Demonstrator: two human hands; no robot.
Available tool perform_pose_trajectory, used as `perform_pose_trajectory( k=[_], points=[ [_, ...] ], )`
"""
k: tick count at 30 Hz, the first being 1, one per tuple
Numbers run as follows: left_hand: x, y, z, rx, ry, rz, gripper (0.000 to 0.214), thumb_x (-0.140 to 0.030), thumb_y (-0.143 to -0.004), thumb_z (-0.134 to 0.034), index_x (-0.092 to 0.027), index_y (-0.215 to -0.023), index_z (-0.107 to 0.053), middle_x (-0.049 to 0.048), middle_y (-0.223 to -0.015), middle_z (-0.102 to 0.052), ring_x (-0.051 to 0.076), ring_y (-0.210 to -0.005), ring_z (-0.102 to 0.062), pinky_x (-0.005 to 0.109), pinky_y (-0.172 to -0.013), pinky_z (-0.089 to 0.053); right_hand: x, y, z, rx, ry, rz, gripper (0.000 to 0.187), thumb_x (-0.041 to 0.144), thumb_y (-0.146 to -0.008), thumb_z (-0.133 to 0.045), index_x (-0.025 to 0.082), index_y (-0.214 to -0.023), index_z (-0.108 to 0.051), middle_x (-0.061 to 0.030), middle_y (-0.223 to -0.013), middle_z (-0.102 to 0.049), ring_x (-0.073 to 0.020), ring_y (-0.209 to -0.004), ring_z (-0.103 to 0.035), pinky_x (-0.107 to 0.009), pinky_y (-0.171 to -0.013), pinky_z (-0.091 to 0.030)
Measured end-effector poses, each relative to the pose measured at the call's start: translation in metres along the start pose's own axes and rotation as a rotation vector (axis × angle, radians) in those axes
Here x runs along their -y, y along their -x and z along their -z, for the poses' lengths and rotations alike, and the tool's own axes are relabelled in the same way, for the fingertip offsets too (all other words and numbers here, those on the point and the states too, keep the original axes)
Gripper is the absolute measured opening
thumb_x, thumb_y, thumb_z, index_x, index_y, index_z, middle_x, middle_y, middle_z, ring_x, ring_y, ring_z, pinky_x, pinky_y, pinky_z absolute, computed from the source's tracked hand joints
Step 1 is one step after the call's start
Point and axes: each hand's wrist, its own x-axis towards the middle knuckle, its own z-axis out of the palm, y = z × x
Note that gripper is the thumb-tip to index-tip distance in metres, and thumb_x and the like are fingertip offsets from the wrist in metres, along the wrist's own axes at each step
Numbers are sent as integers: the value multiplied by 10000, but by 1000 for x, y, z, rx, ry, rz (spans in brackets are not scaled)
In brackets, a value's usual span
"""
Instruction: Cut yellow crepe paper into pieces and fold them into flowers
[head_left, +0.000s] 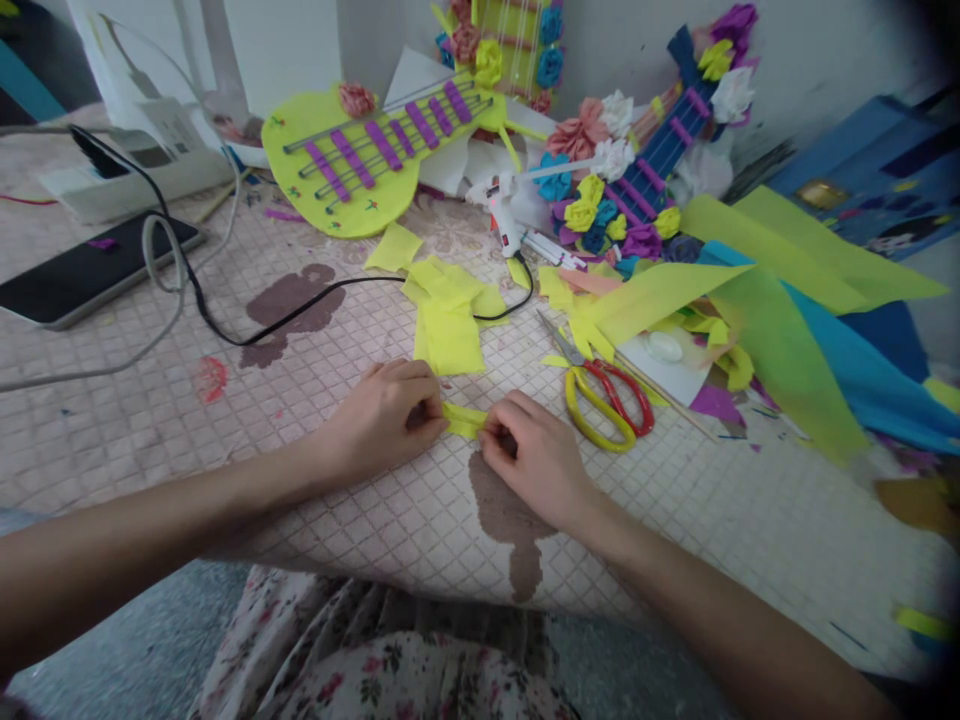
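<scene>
Between my two hands a small strip of yellow crepe paper [463,419] lies low over the quilted cloth. My left hand [401,405] pinches its left end, with thumb and fingers pressed together. The right end is pinched by my right hand [525,445]. Just beyond the hands, several cut pieces of yellow crepe paper [450,325] lie in a loose pile. To the right of them rest scissors [607,405] with one yellow and one red handle, blades pointing away to the left.
A hot glue gun [506,220] stands behind the paper pile, its black cord [315,300] crossing leftward. Paper-flower instrument crafts, including a yellow guitar shape [345,195], line the back. A phone [97,265] lies left; crepe sheets [795,350] spread right.
</scene>
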Motion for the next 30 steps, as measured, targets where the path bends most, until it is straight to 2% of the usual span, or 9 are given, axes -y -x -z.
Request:
perform_pose_trajectory(
  k=[9, 11, 16, 21, 30],
  points=[
    [1, 1, -1, 7, 5, 14, 65, -150, -749, -568, -159, -688, -547, 25, -759, -567, 162, -759, -520, 293, -700, -400, -1, 1, 0, -1, -26, -9, 116, 140, -790, -518, 201, -710, -459, -2, -769, -531, -144, -702, -537, -267, -627, -400],
    [1, 2, -1, -11, 19, 27, 25, -152, -746, -573, -161, -740, -550, 25, -789, -581, 168, -780, -530, 302, -717, -403, -2, 1, -1, -6, -47, -10, 95, 137, -787, -523, 204, -748, -469, -3, -803, -544, -145, -719, -550, -267, -635, -408],
    [1, 4, -1, -20, 48, -2, 173, -139, -779, -550, -188, -941, -584, 22, -889, -605, 181, -868, -552, 346, -801, -382, -4, 2, 0, -13, -102, 7, 144, 110, -779, -529, 213, -871, -489, -8, -883, -570, -152, -787, -586, -265, -656, -428],
    [2, 3, -1, 36, 51, -23, 147, -134, -798, -540, -212, -856, -651, 15, -895, -623, 189, -910, -563, 352, -836, -362, -3, 3, 2, 41, -88, 33, 140, 105, -809, -494, 219, -884, -523, -20, -921, -575, -156, -820, -592, -269, -684, -447],
    [0, 0, 1, 57, 50, 1, 117, -140, -778, -552, -193, -827, -645, 17, -857, -628, 189, -870, -566, 351, -810, -362, -1, 1, 2, 46, -69, 15, 49, 179, -854, -497, 211, -880, -524, -24, -916, -585, -161, -820, -593, -277, -701, -453]
  ],
)
